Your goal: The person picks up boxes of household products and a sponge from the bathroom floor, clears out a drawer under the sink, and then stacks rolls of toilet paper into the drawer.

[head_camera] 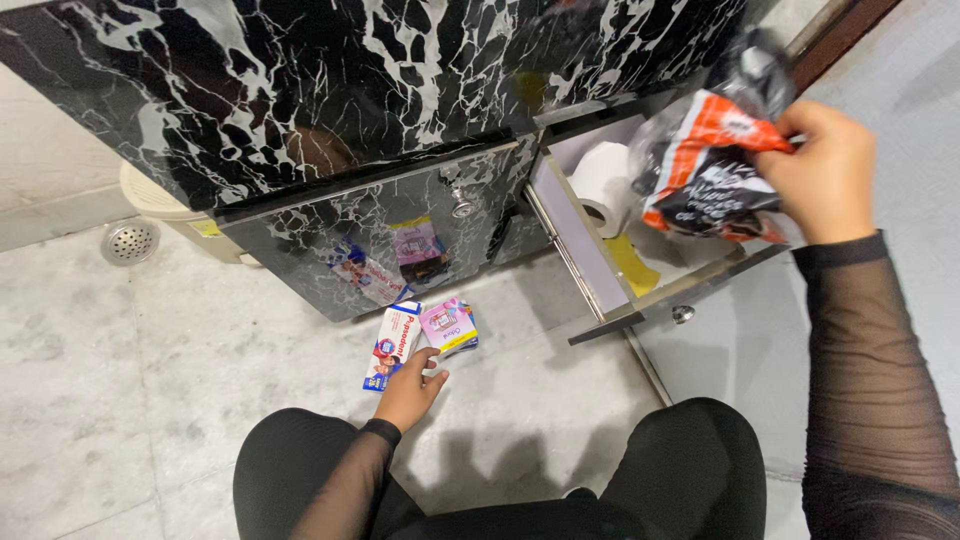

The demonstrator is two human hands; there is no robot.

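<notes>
Crouched on pale tiled floor (pixel 200 400) before black marbled cabinet (pixel 330 90). Left hand (pixel 412 388) down on floor, fingers loosely curled, touching long white, red and blue box (pixel 393 345); small pink packet (pixel 449 326) just beside it. Right hand (pixel 822 172) closed around crinkled orange, black and white bag (pixel 705 175), held above open drawer (pixel 640 290). Inside drawer: white paper roll (pixel 603 180), yellow item (pixel 633 262). Round floor drain (pixel 130 241) far left; bare tile between.

Sheer black mesh sleeves (pixel 870 380) w/ black trousers (pixel 690 470) (ribbed-looking).
</notes>
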